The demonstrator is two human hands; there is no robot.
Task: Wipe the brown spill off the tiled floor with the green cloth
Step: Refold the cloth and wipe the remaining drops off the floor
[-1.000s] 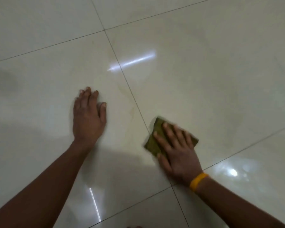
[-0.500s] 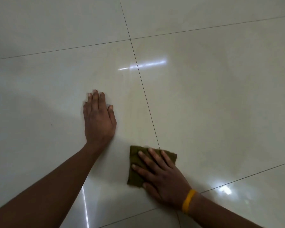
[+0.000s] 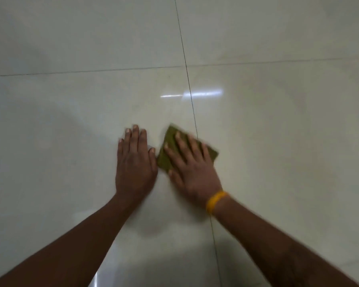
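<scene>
fingers of two hands lie flat (right hand (image 3: 193, 172) pressing one green cloth (image 3: 170, 150)).

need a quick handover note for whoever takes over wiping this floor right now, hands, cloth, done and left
Left hand: flat on the tiled floor, fingers straight, holding nothing.
Right hand: spread fingers press the green cloth flat on the tile, beside the left hand and at the grout line.
Done: no clear brown spill shows in this blurred view.
Left: the area under the cloth and hands is hidden; lift and check it, wipe again if marks remain.
</scene>
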